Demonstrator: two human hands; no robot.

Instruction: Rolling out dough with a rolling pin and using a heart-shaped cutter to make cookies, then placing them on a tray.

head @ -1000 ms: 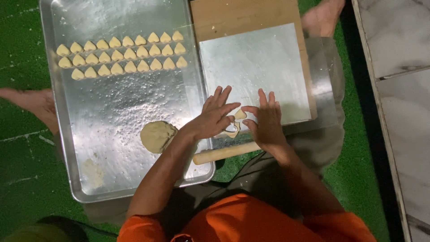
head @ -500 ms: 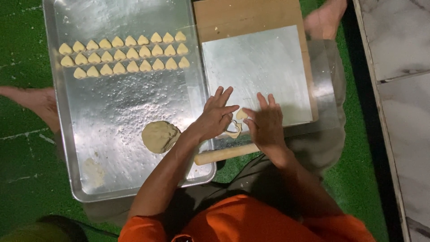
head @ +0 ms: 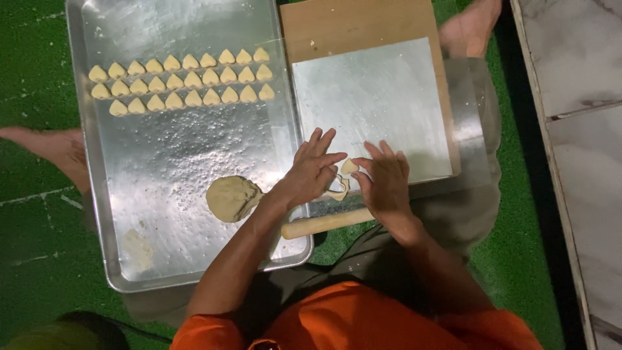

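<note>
My left hand [head: 312, 170] and my right hand [head: 387, 180] rest side by side, fingers spread, at the near edge of a shiny metal sheet [head: 376, 97] lying on a wooden board [head: 350, 23]. Between the two hands lies a small heart-shaped dough piece [head: 349, 166], with thin dough scraps [head: 336, 192] just below it. My fingertips touch the dough around it. A wooden rolling pin [head: 327, 223] lies just below my hands. A round lump of dough [head: 232, 198] sits on the large metal tray [head: 188, 155] left of my left wrist.
Three rows of heart-shaped dough pieces [head: 183, 81] fill the far part of the tray. A bare foot [head: 55, 152] shows at the left and another foot [head: 470, 26] at the top right. Green matting [head: 39, 71] covers the floor; pale tiles [head: 576, 97] lie right.
My hands stay in nearly the same spot at the sheet's near edge; the fingers have shifted slightly around the dough piece.
</note>
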